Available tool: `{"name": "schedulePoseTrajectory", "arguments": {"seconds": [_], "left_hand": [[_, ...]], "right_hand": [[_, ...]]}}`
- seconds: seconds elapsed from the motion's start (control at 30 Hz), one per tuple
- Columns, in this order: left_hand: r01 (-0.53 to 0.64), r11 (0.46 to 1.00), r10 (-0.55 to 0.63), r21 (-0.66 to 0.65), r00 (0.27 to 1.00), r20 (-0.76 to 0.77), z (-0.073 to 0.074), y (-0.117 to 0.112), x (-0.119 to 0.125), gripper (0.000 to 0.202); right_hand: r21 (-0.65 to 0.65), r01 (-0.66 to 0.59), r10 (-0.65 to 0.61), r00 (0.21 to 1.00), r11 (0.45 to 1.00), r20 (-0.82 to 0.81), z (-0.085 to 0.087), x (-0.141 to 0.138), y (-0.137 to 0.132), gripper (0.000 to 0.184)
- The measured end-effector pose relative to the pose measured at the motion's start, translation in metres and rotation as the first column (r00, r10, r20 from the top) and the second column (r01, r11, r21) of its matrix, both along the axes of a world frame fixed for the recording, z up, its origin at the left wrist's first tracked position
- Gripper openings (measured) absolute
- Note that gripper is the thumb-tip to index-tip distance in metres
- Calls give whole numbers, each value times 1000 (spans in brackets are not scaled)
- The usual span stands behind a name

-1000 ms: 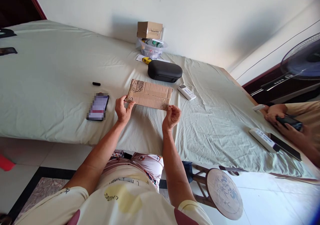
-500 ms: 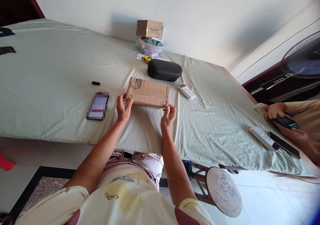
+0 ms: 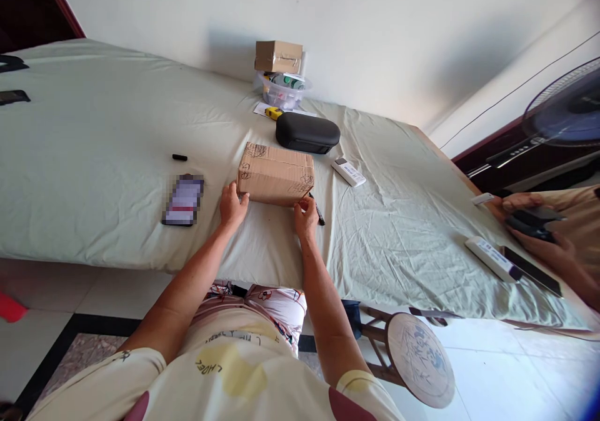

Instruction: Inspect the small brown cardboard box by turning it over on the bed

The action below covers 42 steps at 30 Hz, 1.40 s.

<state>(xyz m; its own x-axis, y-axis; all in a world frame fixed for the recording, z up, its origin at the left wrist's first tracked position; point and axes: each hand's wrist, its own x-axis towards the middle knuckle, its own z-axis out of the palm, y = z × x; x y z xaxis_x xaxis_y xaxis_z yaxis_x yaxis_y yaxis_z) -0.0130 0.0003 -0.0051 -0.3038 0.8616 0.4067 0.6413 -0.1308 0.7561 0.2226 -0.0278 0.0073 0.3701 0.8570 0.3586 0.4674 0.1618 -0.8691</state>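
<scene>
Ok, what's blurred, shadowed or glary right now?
Head view: phone screen pixelated, fan blades blurred, floor overbright at lower right, soft shadow on the wall left of the far box; near box sharp enough to show its scribbles.

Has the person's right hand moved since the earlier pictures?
Yes: the right hand has shifted toward the person's left, farther from the white device lying on the cloth.

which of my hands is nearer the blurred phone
Left. Your left hand is right of the phone; your right hand is farther, at the right end of the box.
</scene>
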Motion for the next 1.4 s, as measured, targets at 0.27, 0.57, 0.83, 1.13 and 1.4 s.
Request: {"name": "schedulePoseTrajectory", "arguments": {"seconds": [0.27, 0.57, 0.83, 1.13, 1.4], "left_hand": [[-38, 992, 17, -118, 984, -176, 12, -12, 7, 59], [-75, 979, 28, -191, 971, -236, 12, -14, 4, 33], [-5, 1000, 6, 8, 996, -91, 2, -14, 19, 89], [-105, 993, 97, -48, 984, -147, 19, -33, 41, 118], [-49, 998, 47, -28, 996, -77, 7, -22, 29, 101]], "right_hand": [[-90, 67, -41, 962, 994, 269, -1, -3, -5, 26], [-156, 135, -61, 911, 978, 408, -3, -4, -7, 22], [57, 149, -159, 933, 987, 322, -7, -15, -7, 80], [10, 245, -225, 874, 969, 431, 9, -36, -14, 106], [143, 124, -155, 959, 982, 235, -6, -20, -6, 83]]}}
